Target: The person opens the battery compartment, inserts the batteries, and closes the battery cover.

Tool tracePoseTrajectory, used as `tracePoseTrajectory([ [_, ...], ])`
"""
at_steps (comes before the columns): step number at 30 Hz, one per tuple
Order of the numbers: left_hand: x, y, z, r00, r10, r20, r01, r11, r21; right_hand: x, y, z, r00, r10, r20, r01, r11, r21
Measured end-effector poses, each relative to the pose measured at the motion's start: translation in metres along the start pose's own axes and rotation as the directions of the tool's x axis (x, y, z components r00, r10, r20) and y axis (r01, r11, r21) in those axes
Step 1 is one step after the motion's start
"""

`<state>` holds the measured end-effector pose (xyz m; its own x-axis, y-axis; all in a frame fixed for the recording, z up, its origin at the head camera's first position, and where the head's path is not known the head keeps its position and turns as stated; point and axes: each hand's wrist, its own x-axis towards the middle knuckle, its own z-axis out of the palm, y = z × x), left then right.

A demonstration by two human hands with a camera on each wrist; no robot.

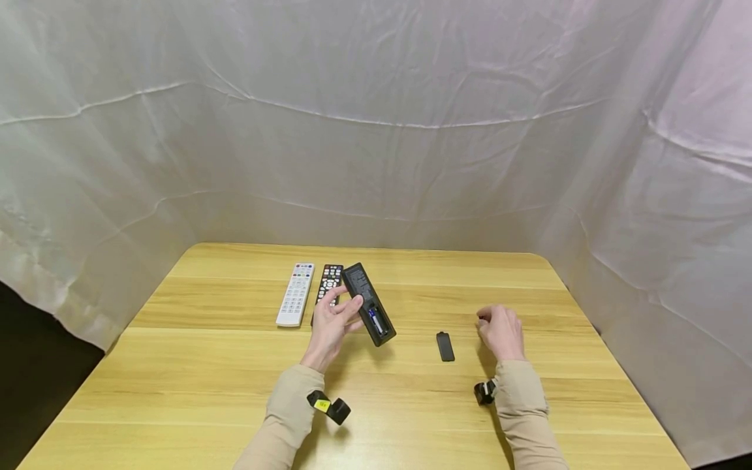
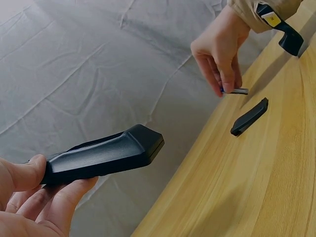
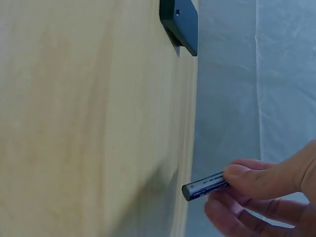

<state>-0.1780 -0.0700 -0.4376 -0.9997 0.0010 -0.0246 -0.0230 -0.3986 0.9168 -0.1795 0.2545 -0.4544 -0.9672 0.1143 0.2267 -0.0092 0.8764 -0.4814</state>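
Note:
My left hand holds a black remote control up off the table, back side towards me in the head view. Its battery compartment is uncovered, and a blue-and-silver battery lies inside. The left wrist view has the thumb on one face of the remote and fingers under the other. Over to the right, my right hand pinches another battery between thumb and fingers, one end sticking out. Between the hands, the black battery cover lies on the table, nearer the right hand.
A white remote lies on the wooden table at the left. Beside it is a second black remote, buttons up, partly hidden by my left hand. Pale cloth hangs around the back and sides.

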Motion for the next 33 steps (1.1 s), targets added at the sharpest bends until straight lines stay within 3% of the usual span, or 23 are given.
tracePoseTrajectory([
  [7,0.0,0.001,0.0,1.0,-0.004,-0.005,0.004,1.0,0.007,0.002,-0.01,-0.003,0.998,-0.025,-0.056,0.028,0.998,0.052],
  [17,0.0,0.001,0.0,1.0,-0.01,-0.008,0.01,1.0,-0.004,0.004,-0.025,-0.003,0.981,-0.155,-0.119,0.173,0.971,0.164],
  [28,0.002,0.001,-0.001,1.0,-0.011,-0.008,0.011,1.0,-0.005,-0.004,-0.052,-0.003,0.935,-0.313,-0.166,0.352,0.876,0.331],
  [33,0.003,0.0,-0.001,1.0,-0.012,-0.008,0.012,1.0,-0.005,-0.008,-0.063,0.001,0.893,-0.399,-0.209,0.45,0.804,0.388],
])
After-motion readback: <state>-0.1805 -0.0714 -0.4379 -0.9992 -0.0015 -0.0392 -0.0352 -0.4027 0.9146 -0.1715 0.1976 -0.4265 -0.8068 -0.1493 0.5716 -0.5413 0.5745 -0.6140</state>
